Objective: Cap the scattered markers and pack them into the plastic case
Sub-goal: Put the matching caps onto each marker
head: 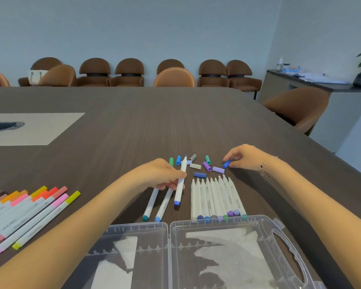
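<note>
Near the middle of the desk [133, 126], a little toward its near edge, the left hand [163, 174] grips an uncapped blue marker [180, 182], fingers curled round its white barrel; the tip points toward the far edge and the blue end toward the near edge. Two more white markers, one teal-ended [151, 203] and one blue-ended [165, 202], lie slanted under and just beside that hand. To the right, the right hand [241, 156] pinches a blue cap [227, 164] between thumb and fingertips, low over the desk; whether the cap touches the surface cannot be told. Between the two hands loose caps [196, 166] lie scattered: green, blue, grey, pale grey, teal, two purple and a dark blue one. Just nearer than these, a row of uncapped markers [215, 199] lies side by side, touching, tips toward the far edge, coloured ends against the rim of the plastic case [227, 221]. That clear case lies open at the near edge, both halves flat, the handle on its right side. At the near left of the desk a group of capped markers [29, 211] in pink, yellow, orange, red and brown lies in a slanted row. Brown chairs [129, 73] stand beyond the far edge
</note>
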`<action>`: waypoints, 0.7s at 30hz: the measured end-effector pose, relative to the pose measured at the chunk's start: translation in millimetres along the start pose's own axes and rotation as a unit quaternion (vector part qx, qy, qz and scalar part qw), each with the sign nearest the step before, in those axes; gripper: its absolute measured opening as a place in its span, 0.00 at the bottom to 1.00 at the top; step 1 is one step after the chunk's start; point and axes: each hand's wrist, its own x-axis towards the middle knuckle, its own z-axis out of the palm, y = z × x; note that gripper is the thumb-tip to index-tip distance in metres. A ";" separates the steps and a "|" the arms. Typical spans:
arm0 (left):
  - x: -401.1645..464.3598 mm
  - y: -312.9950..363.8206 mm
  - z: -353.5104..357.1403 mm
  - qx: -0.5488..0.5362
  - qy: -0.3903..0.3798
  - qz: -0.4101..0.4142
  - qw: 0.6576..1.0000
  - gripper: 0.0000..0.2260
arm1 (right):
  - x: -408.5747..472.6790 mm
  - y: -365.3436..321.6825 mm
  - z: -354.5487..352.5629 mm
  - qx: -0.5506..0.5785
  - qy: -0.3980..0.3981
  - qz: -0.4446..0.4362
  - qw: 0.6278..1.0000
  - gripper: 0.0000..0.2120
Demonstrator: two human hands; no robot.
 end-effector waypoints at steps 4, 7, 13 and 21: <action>-9.0 -5.2 1.6 -0.041 -0.022 0.022 0.999 0.15 | 0.2 2.7 13.8 0.005 0.036 -0.003 0.999 0.10; -11.5 -4.8 3.4 -0.078 -0.038 0.025 0.996 0.14 | 1.0 1.1 17.2 -0.014 0.044 -0.004 0.999 0.10; -11.4 -5.8 3.3 -0.111 -0.058 0.038 0.991 0.13 | -5.3 -11.1 17.9 0.104 0.108 -0.006 0.989 0.07; -19.1 -5.9 1.7 -0.199 -0.114 0.033 0.973 0.06 | -16.1 -54.5 18.9 0.473 0.025 -0.008 0.881 0.11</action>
